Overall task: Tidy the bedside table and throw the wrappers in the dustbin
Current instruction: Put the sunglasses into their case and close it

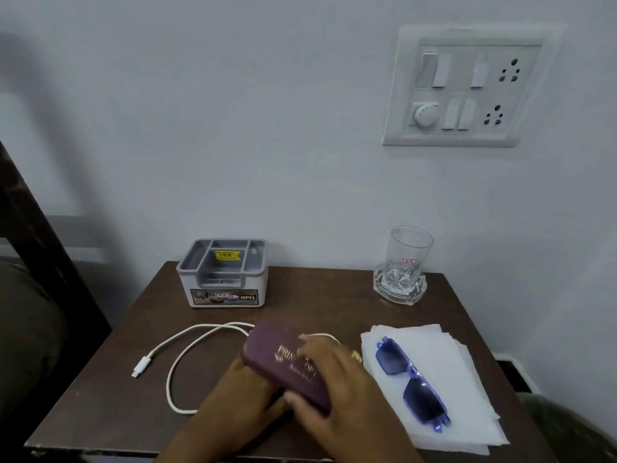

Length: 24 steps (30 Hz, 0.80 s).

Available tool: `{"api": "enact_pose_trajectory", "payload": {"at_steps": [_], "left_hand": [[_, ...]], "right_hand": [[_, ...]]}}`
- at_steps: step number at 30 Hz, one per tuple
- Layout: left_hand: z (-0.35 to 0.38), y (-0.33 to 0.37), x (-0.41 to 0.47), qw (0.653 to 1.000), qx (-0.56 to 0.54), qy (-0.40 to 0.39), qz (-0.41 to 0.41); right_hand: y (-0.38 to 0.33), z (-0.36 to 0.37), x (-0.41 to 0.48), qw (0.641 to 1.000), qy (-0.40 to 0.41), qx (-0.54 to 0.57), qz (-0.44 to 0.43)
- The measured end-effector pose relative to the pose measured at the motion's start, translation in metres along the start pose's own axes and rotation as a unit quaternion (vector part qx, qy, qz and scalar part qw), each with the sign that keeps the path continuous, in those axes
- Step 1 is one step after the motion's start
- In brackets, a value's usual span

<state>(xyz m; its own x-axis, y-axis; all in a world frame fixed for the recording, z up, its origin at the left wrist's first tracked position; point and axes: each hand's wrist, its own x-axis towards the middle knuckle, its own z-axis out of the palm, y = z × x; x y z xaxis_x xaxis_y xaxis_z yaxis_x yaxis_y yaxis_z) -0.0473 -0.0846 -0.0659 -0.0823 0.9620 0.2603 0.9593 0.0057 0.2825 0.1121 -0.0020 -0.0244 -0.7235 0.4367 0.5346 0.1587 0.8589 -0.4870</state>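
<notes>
Brown bedside table (317, 295) fills lower frame. White paper sheets (467, 419) lie lower right w/ blue sunglasses (410, 382) on top. Maroon case (273, 345), bottom centre, tilted. R hand (334, 379) lies over its lid, fingers curled across, thumb at near end, clasping it. L hand (233, 392) goes under case's left side; fingers hidden, can't tell grip. Grey organiser (223, 272) at back, centre-left. White cable (187, 339) loops left of case. Glass (407, 255) at back right.

Organizer (223, 275), table (334, 305) 11 o'clock: front label (230, 297) reads "OPEL"; small sticker (222, 295) on it reads "42". Yellow sticker (228, 255) inside: price, roughly "45.00". Glass (408, 248), 1 o'clock: tag (409, 261) reads "165". Case (283, 359), centre: gold "PRIN", rest unreadable
</notes>
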Motion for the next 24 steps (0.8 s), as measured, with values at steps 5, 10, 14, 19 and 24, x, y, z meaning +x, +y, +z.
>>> {"api": "enact_pose_trajectory", "payload": {"at_steps": [5, 10, 14, 19, 24], "left_hand": [[0.016, -0.041, 0.017, 0.996, 0.074, -0.053, 0.013], [0.008, -0.069, 0.032, 0.998, 0.051, -0.046, -0.007], [0.005, -0.072, 0.041, 0.999, 0.042, -0.030, -0.016], [-0.018, -0.053, 0.040, 0.988, -0.131, 0.073, -0.047], [-0.035, -0.026, -0.015, 0.944, -0.294, 0.118, -0.091]], "right_hand": [[0.003, -0.001, -0.020, 0.995, -0.064, -0.042, -0.063], [0.011, 0.004, -0.020, 0.987, -0.120, -0.086, -0.066], [0.014, 0.008, -0.013, 0.981, -0.145, -0.107, -0.078], [0.018, 0.008, -0.003, 0.978, -0.159, -0.115, -0.076], [0.022, 0.014, 0.002, 0.970, -0.229, -0.070, -0.043]]}}
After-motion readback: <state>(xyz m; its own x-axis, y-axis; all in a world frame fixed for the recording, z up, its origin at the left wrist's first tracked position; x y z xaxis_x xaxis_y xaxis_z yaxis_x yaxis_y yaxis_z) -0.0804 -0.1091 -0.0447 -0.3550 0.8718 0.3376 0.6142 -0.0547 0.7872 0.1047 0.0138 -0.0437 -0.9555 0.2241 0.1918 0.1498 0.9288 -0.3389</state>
